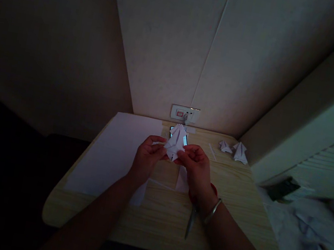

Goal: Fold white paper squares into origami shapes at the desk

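Note:
A folded white paper figure [176, 142] is held up above a small wooden table [238, 198]. My left hand [147, 158] pinches its left edge with thumb and fingers closed. My right hand [195, 168] pinches its lower right edge, fingers closed; a metal bangle and a red band circle that wrist. Both hands meet at the figure's lower tip.
A large white paper sheet [113, 154] covers the table's left half. Scissors [191, 222] lie under my right wrist. A lit phone [172, 131] lies behind the figure, below a wall socket [185, 114]. Two folded paper figures [235, 150] sit at the back right. Bedding [312, 237] lies at right.

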Available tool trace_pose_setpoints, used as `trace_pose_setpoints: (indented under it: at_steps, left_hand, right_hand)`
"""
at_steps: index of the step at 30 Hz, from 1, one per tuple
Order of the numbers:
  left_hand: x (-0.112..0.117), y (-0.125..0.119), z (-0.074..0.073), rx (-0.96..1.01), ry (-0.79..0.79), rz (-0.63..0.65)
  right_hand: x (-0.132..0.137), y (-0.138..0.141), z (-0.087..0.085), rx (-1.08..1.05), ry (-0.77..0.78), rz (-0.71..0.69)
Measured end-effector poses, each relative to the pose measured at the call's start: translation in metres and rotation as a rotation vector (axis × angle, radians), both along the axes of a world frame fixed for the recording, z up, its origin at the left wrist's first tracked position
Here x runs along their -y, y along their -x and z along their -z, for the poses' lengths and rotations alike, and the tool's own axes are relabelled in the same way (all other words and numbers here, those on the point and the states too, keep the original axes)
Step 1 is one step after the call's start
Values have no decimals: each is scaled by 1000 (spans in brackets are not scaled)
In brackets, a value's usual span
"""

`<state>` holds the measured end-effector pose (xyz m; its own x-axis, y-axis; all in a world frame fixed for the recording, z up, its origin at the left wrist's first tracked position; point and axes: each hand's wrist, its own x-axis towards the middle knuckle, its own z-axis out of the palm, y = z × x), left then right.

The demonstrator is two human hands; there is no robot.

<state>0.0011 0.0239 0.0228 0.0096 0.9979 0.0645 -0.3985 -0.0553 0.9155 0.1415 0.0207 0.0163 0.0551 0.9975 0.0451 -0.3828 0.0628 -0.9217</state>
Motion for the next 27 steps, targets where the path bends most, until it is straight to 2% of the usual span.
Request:
trace_pose_setpoints:
  at_steps: [6, 14, 19, 21, 24, 27]
  left_hand:
    - [-1, -1, 3, 11, 45, -5]
    - [-1, 0, 1, 36, 37, -89]
    - [2, -9, 3, 171, 80, -9]
    - [3, -12, 5, 167, 105, 13]
    - [1, -13, 9, 125, 101, -32]
    - [-2, -8, 11, 20, 46, -66]
  right_hand:
    - [1, 0, -4, 15, -5, 93]
    - [0, -1, -3, 59, -16, 53]
    - [1, 0, -4, 88, -101, 128]
    - [2, 2, -3, 129, -125, 161]
    - [4, 4, -1, 200, -170, 147]
    - [7, 1, -1, 437, -243, 77]
